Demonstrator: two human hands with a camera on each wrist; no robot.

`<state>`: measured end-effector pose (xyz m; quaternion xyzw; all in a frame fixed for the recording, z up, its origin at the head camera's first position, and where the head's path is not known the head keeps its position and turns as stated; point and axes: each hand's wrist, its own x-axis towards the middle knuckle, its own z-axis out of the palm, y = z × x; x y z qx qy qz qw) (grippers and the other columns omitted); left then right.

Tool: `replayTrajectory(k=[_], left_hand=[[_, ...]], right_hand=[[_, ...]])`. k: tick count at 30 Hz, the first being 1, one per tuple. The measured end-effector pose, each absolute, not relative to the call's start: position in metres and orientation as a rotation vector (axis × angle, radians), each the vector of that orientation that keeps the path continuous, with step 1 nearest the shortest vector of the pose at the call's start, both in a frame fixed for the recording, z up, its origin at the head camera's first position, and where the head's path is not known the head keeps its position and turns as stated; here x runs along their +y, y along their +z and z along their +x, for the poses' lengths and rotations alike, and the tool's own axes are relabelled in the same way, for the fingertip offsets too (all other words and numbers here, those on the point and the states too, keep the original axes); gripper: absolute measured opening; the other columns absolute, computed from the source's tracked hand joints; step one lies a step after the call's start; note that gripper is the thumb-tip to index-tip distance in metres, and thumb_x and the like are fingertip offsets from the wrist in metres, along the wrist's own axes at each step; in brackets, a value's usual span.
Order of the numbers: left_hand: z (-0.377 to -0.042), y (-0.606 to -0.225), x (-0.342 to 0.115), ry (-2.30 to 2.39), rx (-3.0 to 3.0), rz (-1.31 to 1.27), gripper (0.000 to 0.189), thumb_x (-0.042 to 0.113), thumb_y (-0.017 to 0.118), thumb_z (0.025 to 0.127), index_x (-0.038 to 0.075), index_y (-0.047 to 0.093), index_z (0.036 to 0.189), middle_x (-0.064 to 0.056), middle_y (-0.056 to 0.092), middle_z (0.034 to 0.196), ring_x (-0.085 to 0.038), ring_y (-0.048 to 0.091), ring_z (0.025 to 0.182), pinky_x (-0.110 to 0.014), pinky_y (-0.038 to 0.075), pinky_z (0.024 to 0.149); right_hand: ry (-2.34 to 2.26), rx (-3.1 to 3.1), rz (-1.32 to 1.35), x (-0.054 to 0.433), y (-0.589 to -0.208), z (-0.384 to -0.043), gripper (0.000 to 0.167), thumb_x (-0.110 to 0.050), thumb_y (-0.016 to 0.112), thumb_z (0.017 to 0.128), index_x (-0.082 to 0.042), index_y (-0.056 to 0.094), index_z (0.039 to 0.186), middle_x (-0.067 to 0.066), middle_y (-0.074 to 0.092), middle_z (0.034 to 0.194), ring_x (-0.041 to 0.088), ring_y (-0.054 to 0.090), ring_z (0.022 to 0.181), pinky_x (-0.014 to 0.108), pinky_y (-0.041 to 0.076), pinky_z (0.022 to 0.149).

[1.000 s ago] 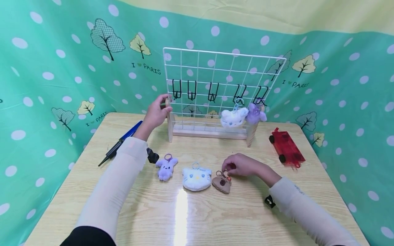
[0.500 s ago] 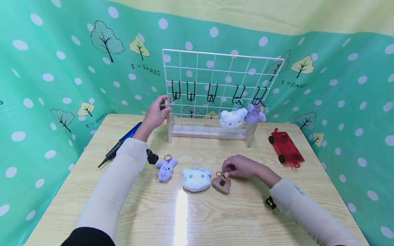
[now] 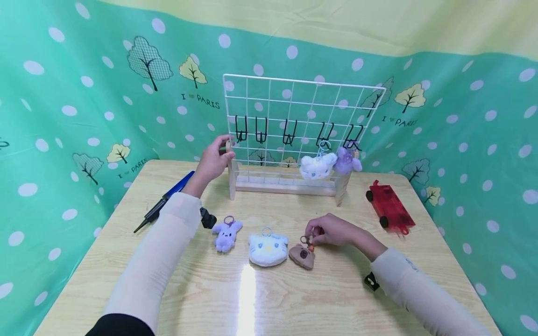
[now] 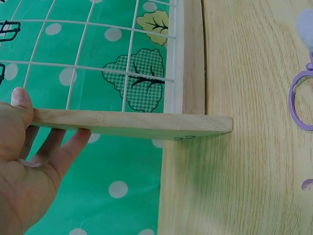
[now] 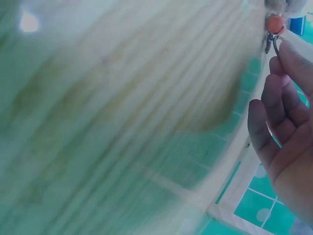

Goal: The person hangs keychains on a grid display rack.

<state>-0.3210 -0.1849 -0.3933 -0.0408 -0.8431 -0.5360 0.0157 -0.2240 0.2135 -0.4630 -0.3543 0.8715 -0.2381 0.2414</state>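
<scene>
My left hand grips the left wooden post of a white wire grid rack; in the left wrist view its thumb lies on one side and its fingers on the other. My right hand pinches the metal ring of a brown animal plush keychain, whose body rests on the table. An orange bead hangs by that ring. Left of it lie a white cat plush keychain and a lilac plush keychain.
Several black hooks line the grid. On the right ones hang a white cat plush and a purple plush. A red toy car chassis lies right; a blue-and-black tool lies left, partly behind the left arm.
My right hand has shifted slightly, and the brown keychain's ring now stands more upright in its fingers. The left hand keeps its grip on the post. The head view has tilted up slightly.
</scene>
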Motion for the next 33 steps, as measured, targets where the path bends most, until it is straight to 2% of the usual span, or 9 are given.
replayTrajectory(k=[6, 13, 22, 33], left_hand=[[-0.318, -0.402, -0.184, -1.672, -2.634, -0.129, 0.054, 0.016, 0.06, 0.103, 0.03, 0.042, 0.152, -0.006, 0.045, 0.158, -0.035, 0.051, 0.14, -0.044, 0.06, 0.098], [-0.319, -0.403, -0.186, -1.683, -2.617, -0.138, 0.053, 0.014, 0.059, 0.103, 0.03, 0.042, 0.151, -0.007, 0.043, 0.159, -0.036, 0.05, 0.141, -0.045, 0.06, 0.098], [-0.319, -0.403, -0.186, -1.653, -2.617, -0.145, 0.053, 0.016, 0.06, 0.103, 0.031, 0.042, 0.151, -0.006, 0.046, 0.157, -0.034, 0.052, 0.139, -0.044, 0.06, 0.097], [-0.32, -0.398, -0.186, -1.645, -2.615, -0.15, 0.054, 0.016, 0.059, 0.103, 0.03, 0.042, 0.152, -0.006, 0.047, 0.156, -0.034, 0.052, 0.139, -0.044, 0.06, 0.098]], right_hand=[[-0.714, 2.403, -0.975, 0.212, -0.462, -0.222, 0.018, -0.015, 0.075, 0.093, -0.02, 0.074, 0.11, -0.011, 0.067, 0.08, 0.003, 0.059, 0.071, 0.022, 0.053, 0.068], [-0.848, 2.583, -1.011, 0.203, -0.449, -0.227, 0.016, -0.015, 0.074, 0.093, -0.017, 0.075, 0.11, -0.007, 0.076, 0.091, 0.0, 0.066, 0.078, 0.02, 0.057, 0.071], [-1.0, 2.714, -1.037, 0.195, -0.437, -0.233, 0.017, -0.012, 0.076, 0.091, -0.012, 0.077, 0.108, -0.004, 0.075, 0.081, 0.002, 0.062, 0.073, 0.021, 0.056, 0.066], [-1.109, 2.777, -0.97, 0.182, -0.42, -0.24, 0.02, -0.012, 0.076, 0.091, -0.01, 0.076, 0.111, 0.001, 0.077, 0.087, 0.006, 0.065, 0.075, 0.022, 0.057, 0.066]])
